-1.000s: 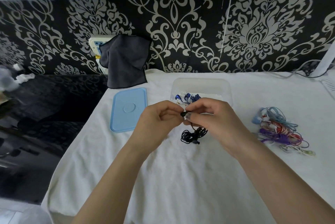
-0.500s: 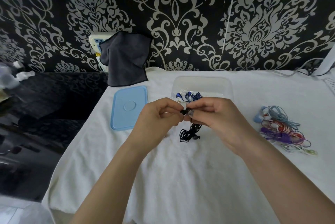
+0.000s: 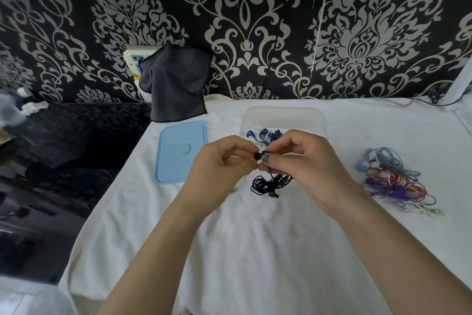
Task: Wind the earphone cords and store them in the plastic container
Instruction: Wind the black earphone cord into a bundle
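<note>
Black earphones hang in a loose bundle under my hands, touching the white cloth. My left hand and my right hand meet above the bundle, both pinching the earbud end of its cord between thumb and fingers. Just behind my hands stands the clear plastic container with blue and white earphones inside. A tangled pile of light blue, red, purple and white earphones lies on the cloth at the right.
The container's light blue lid lies flat left of my hands. A dark grey cloth hangs over a white power strip at the wall. The white cloth ends at the left, where a dark surface lies lower.
The black bundle has sunk a little lower beneath my hands, which stay pinched together at the earbud end with only small finger movement.
</note>
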The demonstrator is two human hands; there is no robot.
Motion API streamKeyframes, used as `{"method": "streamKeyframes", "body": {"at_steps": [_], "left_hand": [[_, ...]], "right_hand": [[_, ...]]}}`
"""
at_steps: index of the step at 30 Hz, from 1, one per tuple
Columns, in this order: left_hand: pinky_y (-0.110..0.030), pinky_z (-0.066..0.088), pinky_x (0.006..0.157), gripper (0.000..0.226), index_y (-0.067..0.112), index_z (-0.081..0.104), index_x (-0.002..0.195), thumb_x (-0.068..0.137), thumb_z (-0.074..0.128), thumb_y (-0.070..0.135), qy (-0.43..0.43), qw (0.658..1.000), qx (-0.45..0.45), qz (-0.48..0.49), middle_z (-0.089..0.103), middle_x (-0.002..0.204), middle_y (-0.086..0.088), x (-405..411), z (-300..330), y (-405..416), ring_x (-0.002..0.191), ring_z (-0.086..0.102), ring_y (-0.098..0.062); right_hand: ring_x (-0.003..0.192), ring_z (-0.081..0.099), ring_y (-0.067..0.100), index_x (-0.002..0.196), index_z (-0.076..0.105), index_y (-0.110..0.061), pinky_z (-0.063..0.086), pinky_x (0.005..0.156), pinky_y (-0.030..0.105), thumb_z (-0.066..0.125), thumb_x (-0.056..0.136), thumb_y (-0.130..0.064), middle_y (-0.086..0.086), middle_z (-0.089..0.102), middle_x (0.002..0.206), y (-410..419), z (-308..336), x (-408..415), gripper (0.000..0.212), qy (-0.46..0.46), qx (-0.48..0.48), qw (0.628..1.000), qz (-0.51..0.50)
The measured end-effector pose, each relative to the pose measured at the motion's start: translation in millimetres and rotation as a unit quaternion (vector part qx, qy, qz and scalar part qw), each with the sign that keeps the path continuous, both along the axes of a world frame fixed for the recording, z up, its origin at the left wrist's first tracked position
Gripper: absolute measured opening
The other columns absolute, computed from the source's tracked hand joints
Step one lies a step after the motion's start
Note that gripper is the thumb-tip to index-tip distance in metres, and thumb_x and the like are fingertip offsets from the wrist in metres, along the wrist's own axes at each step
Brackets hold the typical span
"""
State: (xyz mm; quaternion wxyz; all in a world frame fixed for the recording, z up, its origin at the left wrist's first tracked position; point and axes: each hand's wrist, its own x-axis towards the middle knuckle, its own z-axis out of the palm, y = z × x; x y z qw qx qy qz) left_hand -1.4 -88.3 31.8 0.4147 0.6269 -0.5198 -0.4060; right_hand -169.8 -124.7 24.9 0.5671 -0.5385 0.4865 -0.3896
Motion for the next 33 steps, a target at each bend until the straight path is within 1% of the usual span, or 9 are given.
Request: {"method": "streamKeyframes", "body": {"at_steps": [6, 13, 16, 19, 21, 23, 27, 30, 33], "left_hand": [[-0.054, 0.056, 0.091, 0.026, 0.017, 0.075, 0.094, 0.086, 0.066, -0.007, 0.001, 1.000, -0.017, -0.010, 0.077, 0.083, -0.004, 2, 0, 0, 0.089, 0.073, -0.030], [-0.025, 0.059, 0.082, 0.029, 0.021, 0.076, 0.092, 0.087, 0.065, -0.005, -0.042, 0.997, -0.053, -0.044, 0.076, 0.081, 0.003, 6, 2, 4, 0.083, 0.073, -0.019], [-0.024, 0.057, 0.077, 0.024, 0.022, 0.075, 0.092, 0.089, 0.068, 0.000, -0.047, 0.996, -0.057, -0.050, 0.076, 0.081, 0.005, 6, 3, 5, 0.080, 0.072, -0.016], [-0.030, 0.049, 0.062, 0.018, 0.026, 0.074, 0.092, 0.092, 0.070, 0.009, -0.045, 0.996, -0.054, -0.049, 0.075, 0.078, 0.004, 7, 4, 6, 0.066, 0.063, -0.016], [-0.034, 0.053, 0.067, 0.018, 0.025, 0.074, 0.095, 0.093, 0.070, 0.008, -0.029, 0.997, -0.056, -0.052, 0.077, 0.081, 0.004, 7, 4, 6, 0.072, 0.068, -0.015], [-0.033, 0.058, 0.082, 0.020, 0.019, 0.075, 0.097, 0.093, 0.067, 0.001, -0.012, 0.997, -0.057, -0.057, 0.079, 0.085, 0.003, 8, 5, 7, 0.086, 0.075, -0.012], [-0.035, 0.057, 0.090, 0.018, 0.009, 0.074, 0.098, 0.092, 0.065, -0.005, 0.028, 0.996, -0.058, -0.063, 0.079, 0.089, -0.006, 10, 5, 6, 0.093, 0.076, -0.021], [-0.031, 0.057, 0.089, 0.018, 0.007, 0.073, 0.097, 0.091, 0.065, -0.008, 0.050, 0.995, -0.063, -0.058, 0.078, 0.090, -0.011, 11, 6, 5, 0.094, 0.075, -0.028], [-0.036, 0.057, 0.091, 0.019, 0.009, 0.073, 0.096, 0.090, 0.066, -0.008, 0.055, 0.995, -0.069, -0.052, 0.078, 0.089, -0.011, 10, 6, 5, 0.094, 0.074, -0.029]], "right_hand": [[0.078, 0.076, 0.035, 0.088, 0.065, 0.001, 0.062, 0.079, 0.043, 0.072, 0.085, 0.005, 0.023, 0.073, 0.085, -1, 0, -1, 0.009, -0.065, 0.042, 0.997, 0.002], [0.075, 0.073, 0.028, 0.087, 0.065, 0.003, 0.059, 0.072, 0.032, 0.069, 0.087, 0.005, 0.021, 0.073, 0.082, -1, 4, -3, 0.005, -0.112, 0.089, 0.989, 0.030], [0.073, 0.071, 0.025, 0.090, 0.064, 0.005, 0.058, 0.069, 0.028, 0.068, 0.088, 0.005, 0.022, 0.072, 0.084, -1, 6, -4, 0.005, -0.126, 0.108, 0.985, 0.045], [0.072, 0.069, 0.022, 0.088, 0.064, 0.002, 0.057, 0.068, 0.027, 0.068, 0.088, 0.004, 0.022, 0.072, 0.084, -2, 8, -4, 0.004, -0.126, 0.117, 0.983, 0.057], [0.069, 0.068, 0.019, 0.086, 0.065, 0.001, 0.056, 0.066, 0.025, 0.068, 0.088, 0.004, 0.021, 0.071, 0.084, -2, 8, -4, 0.004, -0.129, 0.120, 0.982, 0.063], [0.069, 0.066, 0.018, 0.084, 0.066, -0.001, 0.055, 0.065, 0.025, 0.068, 0.088, 0.003, 0.019, 0.070, 0.082, -2, 8, -3, 0.005, -0.127, 0.118, 0.983, 0.067], [0.063, 0.061, 0.017, 0.086, 0.065, 0.001, 0.057, 0.080, 0.039, 0.067, 0.088, 0.003, 0.016, 0.066, 0.074, -2, 8, -3, 0.004, -0.134, 0.121, 0.981, 0.076], [0.065, 0.060, 0.016, 0.089, 0.067, 0.000, 0.054, 0.066, 0.026, 0.066, 0.089, 0.003, 0.013, 0.066, 0.076, -2, 9, -1, 0.003, -0.144, 0.110, 0.980, 0.078], [0.069, 0.061, 0.014, 0.095, 0.070, 0.001, 0.052, 0.066, 0.023, 0.065, 0.090, 0.002, 0.014, 0.067, 0.085, 0, 6, 2, 0.007, -0.152, 0.102, 0.981, 0.072]]}}
